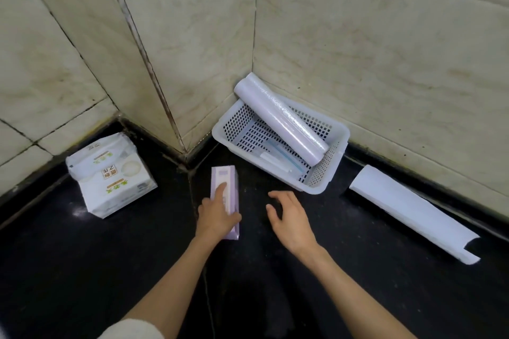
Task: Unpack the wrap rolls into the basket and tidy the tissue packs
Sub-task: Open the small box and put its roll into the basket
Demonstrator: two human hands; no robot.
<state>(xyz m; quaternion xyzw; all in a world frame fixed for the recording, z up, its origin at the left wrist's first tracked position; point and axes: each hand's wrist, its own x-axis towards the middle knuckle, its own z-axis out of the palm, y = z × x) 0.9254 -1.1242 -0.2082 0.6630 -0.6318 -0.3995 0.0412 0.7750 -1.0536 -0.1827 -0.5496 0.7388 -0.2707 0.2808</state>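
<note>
A white perforated basket [329, 179] sits in the tiled corner on the black counter. One wrap roll [281, 118] leans in it, its upper end over the rim against the wall. Flat clear packets [278, 158] lie on the basket floor. A narrow purple wrap box [223, 176] lies on the counter in front of the basket. My left hand [217, 215] rests on it, fingers wrapped over its near half. My right hand [292, 217] hovers open to the right of the box, holding nothing. White tissue packs [110, 176] stand stacked at the left by the wall.
A curled white paper sleeve [413, 212] lies on the counter at the right along the wall. Tiled walls close the back and both sides. The black counter [137, 256] stretches toward me.
</note>
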